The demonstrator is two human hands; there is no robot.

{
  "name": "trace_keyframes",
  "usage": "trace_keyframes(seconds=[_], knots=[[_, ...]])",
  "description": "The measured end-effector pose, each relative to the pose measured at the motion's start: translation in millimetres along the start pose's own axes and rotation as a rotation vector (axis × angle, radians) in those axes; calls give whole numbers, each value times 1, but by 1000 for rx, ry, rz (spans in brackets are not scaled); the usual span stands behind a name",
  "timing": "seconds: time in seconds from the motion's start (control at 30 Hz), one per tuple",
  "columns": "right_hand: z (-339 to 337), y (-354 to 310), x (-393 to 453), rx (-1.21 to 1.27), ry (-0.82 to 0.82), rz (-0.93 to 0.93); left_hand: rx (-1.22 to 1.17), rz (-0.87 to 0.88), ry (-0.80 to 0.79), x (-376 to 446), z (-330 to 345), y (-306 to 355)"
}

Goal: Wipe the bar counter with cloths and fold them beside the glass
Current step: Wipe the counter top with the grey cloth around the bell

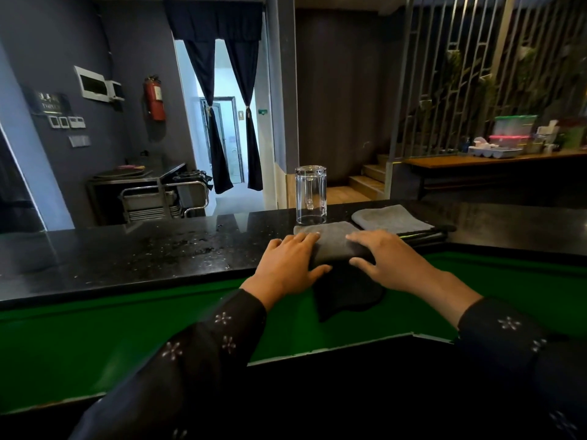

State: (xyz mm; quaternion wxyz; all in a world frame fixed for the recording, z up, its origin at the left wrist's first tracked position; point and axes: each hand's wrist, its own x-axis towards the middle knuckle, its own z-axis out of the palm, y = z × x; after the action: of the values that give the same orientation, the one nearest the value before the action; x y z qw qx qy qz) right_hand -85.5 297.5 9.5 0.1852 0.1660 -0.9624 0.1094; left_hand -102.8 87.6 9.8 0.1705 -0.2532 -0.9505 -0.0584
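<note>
A clear glass mug (pixel 311 195) stands upside down on the black bar counter (pixel 143 249). Just in front of it lies a grey cloth (pixel 333 242), part of it hanging dark over the counter's near edge. My left hand (pixel 289 265) presses flat on the cloth's left end and my right hand (pixel 384 258) presses flat on its right end, thumbs under the edge. A second grey cloth (pixel 392 219) lies folded to the right of the mug, apart from both hands.
Water drops speckle the counter left of the cloth. A thin dark object (pixel 425 235) lies beside the folded cloth. Below the counter runs a green surface (pixel 127 338). Behind are a steel trolley (pixel 158 198), a curtained doorway and a wooden shelf with containers (pixel 508 138).
</note>
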Motion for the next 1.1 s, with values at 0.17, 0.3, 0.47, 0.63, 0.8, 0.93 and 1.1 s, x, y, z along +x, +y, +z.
trace_keyframes(seconds=[0.17, 0.3, 0.47, 0.63, 0.8, 0.93, 1.1], knots=[[-2, 9, 4, 85, -11, -31, -36, 63, 25, 6, 16, -8], [-8, 3, 6, 129, 20, -79, -105, 129, 193, -6, 20, -5], [-18, -15, 0, 286, 21, -104, -242, 112, 342, -29, -3, -10], [-31, -50, -1, 480, 21, -87, -693, -43, 324, -66, -38, -23], [-30, -96, -3, 960, -131, 61, -1088, -193, 350, -106, -64, -36], [-12, -139, -12, 1295, -313, 244, -1174, -329, 416, -134, -67, -47], [18, -179, -25, 1473, -485, 350, -1123, -490, 431, -168, -56, -73]])
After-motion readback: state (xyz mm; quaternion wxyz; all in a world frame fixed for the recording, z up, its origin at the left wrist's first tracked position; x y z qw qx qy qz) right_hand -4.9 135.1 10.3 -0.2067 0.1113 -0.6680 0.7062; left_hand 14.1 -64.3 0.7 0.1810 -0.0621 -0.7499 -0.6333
